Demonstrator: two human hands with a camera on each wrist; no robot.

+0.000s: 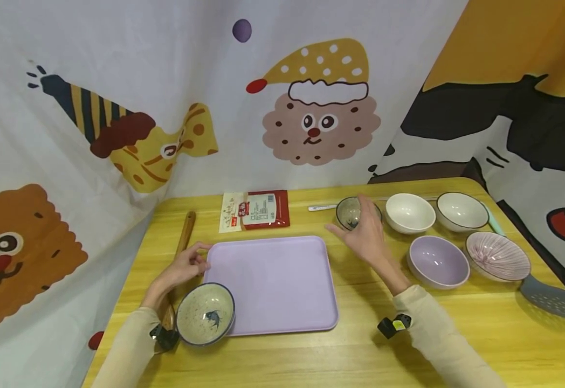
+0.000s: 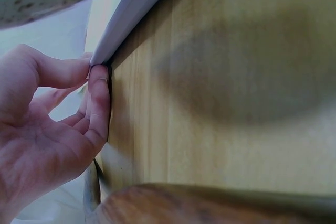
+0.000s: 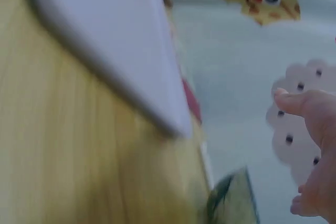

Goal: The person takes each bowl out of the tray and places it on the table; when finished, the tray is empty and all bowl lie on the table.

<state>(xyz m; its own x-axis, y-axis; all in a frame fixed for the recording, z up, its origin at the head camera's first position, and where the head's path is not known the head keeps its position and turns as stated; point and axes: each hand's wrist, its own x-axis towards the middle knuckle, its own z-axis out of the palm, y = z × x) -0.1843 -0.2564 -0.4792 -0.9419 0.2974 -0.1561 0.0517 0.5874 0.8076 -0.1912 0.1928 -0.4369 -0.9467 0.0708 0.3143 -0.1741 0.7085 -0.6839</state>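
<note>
We see the left hand point(image 1: 184, 268) pinching the flat lilac plastic tray's point(image 1: 273, 285) left edge, steadying it — the right hand point(image 1: 367, 234), fingers spread and empty, reaches for a small speckled ceramic bowl point(image 1: 348, 212) near the counter's point(image 1: 457, 334) far edge.

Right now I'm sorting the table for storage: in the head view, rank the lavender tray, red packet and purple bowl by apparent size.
1. lavender tray
2. red packet
3. purple bowl, close to the packet; unsure.

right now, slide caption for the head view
Left hand pinches lilac tray; right hand reaches speckled bowl.
</note>
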